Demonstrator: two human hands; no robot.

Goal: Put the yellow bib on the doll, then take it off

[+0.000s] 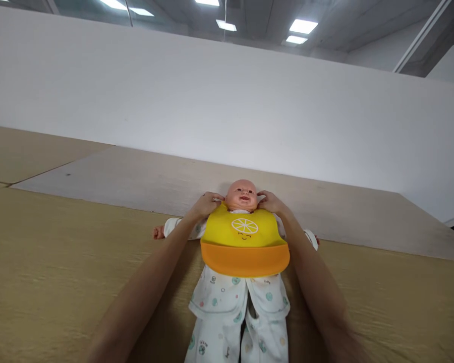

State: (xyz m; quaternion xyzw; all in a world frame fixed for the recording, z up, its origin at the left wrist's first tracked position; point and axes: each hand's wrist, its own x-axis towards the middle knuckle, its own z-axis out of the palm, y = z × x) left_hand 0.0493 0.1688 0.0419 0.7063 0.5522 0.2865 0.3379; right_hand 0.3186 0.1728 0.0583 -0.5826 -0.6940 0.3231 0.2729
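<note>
A baby doll (pixel 242 192) lies on its back, head away from me and arms out to the sides. It wears white printed clothes (pixel 219 302). Over its chest spreads a yellow bib (pixel 221 227) with a lemon-slice print and an orange catch pocket (pixel 245 259) along the bottom. My left hand (pixel 207 204) is at the left side of the doll's neck, fingers closed on the bib's upper edge. On the other side, my right hand (pixel 271 202) has its fingers bent round the bib's neck strap. The strap behind the neck is hidden.
Under the doll is a tan wood-grain surface (pixel 79 252), with a greyish board (pixel 144 171) lying across its far part. A white wall (pixel 219 101) rises behind it, topped by glass panels (pixel 249 20) that show ceiling lights.
</note>
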